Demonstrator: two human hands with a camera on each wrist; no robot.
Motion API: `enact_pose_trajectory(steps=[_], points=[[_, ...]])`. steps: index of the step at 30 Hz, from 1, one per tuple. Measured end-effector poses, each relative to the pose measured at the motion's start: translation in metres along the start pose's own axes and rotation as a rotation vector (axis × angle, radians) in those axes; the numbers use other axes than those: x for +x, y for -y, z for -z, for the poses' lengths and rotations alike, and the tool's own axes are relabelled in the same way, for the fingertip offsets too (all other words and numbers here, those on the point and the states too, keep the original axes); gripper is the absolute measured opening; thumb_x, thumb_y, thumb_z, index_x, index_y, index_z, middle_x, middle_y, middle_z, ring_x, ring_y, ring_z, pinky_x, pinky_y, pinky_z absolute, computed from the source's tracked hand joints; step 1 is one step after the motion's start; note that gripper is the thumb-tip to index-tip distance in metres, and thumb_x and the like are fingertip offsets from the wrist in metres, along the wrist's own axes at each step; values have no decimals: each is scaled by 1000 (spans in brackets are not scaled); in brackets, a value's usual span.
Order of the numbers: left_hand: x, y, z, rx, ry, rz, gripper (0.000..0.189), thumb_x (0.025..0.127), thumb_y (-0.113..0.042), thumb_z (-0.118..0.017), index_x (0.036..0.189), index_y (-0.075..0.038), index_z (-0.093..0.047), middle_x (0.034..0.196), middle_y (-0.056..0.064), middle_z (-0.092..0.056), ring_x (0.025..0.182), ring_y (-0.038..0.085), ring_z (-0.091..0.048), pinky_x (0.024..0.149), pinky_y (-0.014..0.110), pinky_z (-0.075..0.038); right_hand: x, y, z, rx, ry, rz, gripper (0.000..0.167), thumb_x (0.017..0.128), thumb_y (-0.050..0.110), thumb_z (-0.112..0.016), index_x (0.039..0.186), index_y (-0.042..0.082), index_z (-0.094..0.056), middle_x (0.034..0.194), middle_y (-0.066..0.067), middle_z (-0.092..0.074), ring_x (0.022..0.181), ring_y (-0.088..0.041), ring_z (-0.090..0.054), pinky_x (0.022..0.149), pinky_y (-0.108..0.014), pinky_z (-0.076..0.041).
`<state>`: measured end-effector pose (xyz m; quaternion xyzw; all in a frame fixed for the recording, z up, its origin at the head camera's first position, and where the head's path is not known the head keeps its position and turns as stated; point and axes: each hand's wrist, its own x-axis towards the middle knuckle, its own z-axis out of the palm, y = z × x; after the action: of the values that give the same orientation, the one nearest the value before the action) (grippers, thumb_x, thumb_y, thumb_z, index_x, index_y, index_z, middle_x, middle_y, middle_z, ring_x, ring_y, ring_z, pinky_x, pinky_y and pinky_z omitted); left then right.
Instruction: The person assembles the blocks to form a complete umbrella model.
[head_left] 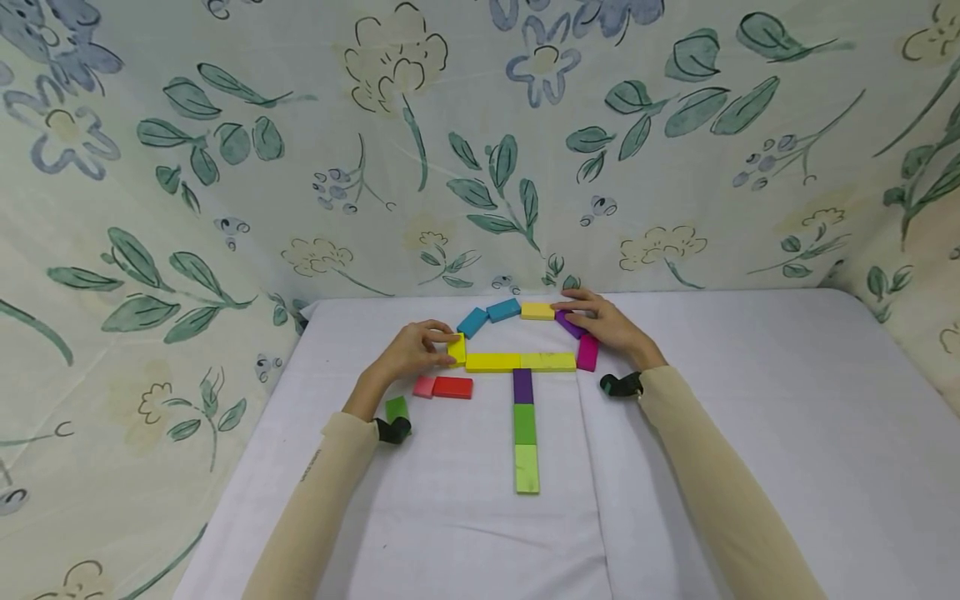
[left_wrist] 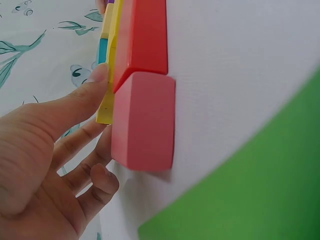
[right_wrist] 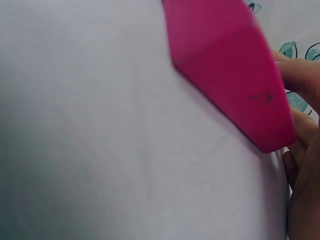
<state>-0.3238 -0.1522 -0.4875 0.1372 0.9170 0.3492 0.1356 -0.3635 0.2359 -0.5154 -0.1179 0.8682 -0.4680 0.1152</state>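
Observation:
Coloured wooden blocks form an arch over a bar and stem on the white cloth. My left hand [head_left: 416,348] pinches the yellow block [head_left: 457,350] at the arch's left foot, thumb against its near side in the left wrist view. At the arch's right side my right hand [head_left: 603,323] has thumb and fingers about the purple block [head_left: 570,324], partly covering it. A fingertip lies by the end of the top yellow block [head_left: 537,311]. Below the right hand is the magenta block [head_left: 587,352]. Two blue blocks [head_left: 503,310] continue the arch leftward.
Two long yellow blocks [head_left: 492,362] make the bar. The stem has a purple block [head_left: 522,386], a green block [head_left: 524,424] and a light green block [head_left: 527,468]. A red block [head_left: 453,388], pink block [head_left: 423,387] and green block [head_left: 397,407] lie near the left wrist.

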Motion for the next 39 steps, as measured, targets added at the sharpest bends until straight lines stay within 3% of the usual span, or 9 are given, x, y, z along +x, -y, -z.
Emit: enact_pose_trajectory(steps=[5,13,18,22,27,34,39], points=[[0,0,0,14,1,-1,46,89,-22,-84,133,-23,-72,140,3,-62,102,25,-60,77,22,-54,0,0,1,1,4,9,37,108,20,-53,143,10,-63,171,-11,-26,161,-42,-6,124,-71,0],[0,-2,2,26,24,-2,46,89,-22,-83,133,-22,-71,143,3,-61,104,24,-62,86,25,-56,-4,2,2,-24,17,4,35,107,29,-56,141,22,-66,170,-3,-29,161,-37,-9,125,-70,-4],[1,-1,2,39,32,-12,45,90,-22,-83,133,-22,-72,143,3,-61,101,24,-60,81,23,-53,-7,7,3,-71,33,-30,37,107,33,-57,143,29,-64,171,-1,-27,162,-37,-8,124,-71,-7],[2,-1,2,37,37,-18,44,90,-21,-82,132,-21,-72,143,3,-60,102,24,-59,80,22,-52,-10,12,4,-108,37,-7,43,107,33,-57,149,27,-58,172,-7,-25,161,-41,-9,123,-72,-9],[2,-2,3,31,45,-10,43,90,-22,-82,132,-20,-72,144,3,-60,103,24,-59,82,23,-53,-22,20,3,-151,-7,42,49,106,30,-58,154,22,-51,170,-14,-27,159,-43,-16,122,-71,-16],[0,-5,3,29,44,4,44,90,-22,-82,133,-21,-71,145,2,-60,101,24,-58,79,22,-52,-46,28,-3,-136,-73,30,53,104,34,-62,156,28,-49,165,-13,-35,155,-42,-28,119,-71,-27],[-2,-4,4,24,46,-26,44,90,-22,-82,133,-18,-71,145,5,-59,102,25,-62,82,22,-54,-58,28,-8,-127,-88,47,52,103,29,-64,154,22,-52,163,-16,-39,152,-43,-32,117,-69,-32]])
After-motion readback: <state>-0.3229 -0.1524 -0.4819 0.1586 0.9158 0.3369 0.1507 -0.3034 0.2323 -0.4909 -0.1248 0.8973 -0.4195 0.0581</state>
